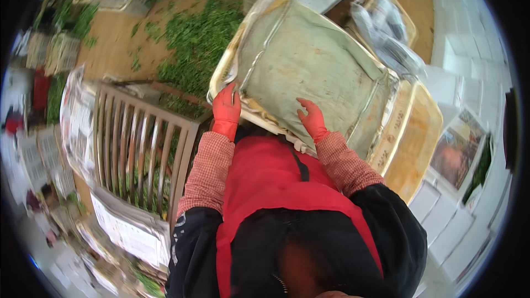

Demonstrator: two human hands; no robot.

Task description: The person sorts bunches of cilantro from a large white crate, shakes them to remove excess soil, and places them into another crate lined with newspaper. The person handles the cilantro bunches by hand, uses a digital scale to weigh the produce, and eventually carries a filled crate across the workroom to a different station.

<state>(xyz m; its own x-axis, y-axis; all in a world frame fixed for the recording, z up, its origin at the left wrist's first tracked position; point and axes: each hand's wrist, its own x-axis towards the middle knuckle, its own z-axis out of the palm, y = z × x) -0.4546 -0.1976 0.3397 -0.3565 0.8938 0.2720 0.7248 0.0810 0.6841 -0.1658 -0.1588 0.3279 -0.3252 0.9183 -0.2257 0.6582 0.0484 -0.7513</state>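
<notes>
Both my hands wear red rubber gloves. At the near left corner of a yellowed white plastic crate (216,79), my left hand (226,107) lies against the rim; whether its fingers grip the rim cannot be made out. My right hand (311,119) hovers over or rests lightly on a grey-green cloth (306,62), its fingers apart and nothing held. The cloth is creased and stained, covering the top of the crate. Beneath it, whatever the crate holds is hidden. The crate's near edge is close to my red apron (273,169).
Left of me stands a brown slatted metal frame (136,149) beside stacked printed paper (128,231). Green leaves (198,45) litter the brown floor beyond. Another yellowed plastic crate (418,132) adjoins on the right, and plastic bags (389,33) fill a basket behind. White boxes (447,219) line the right.
</notes>
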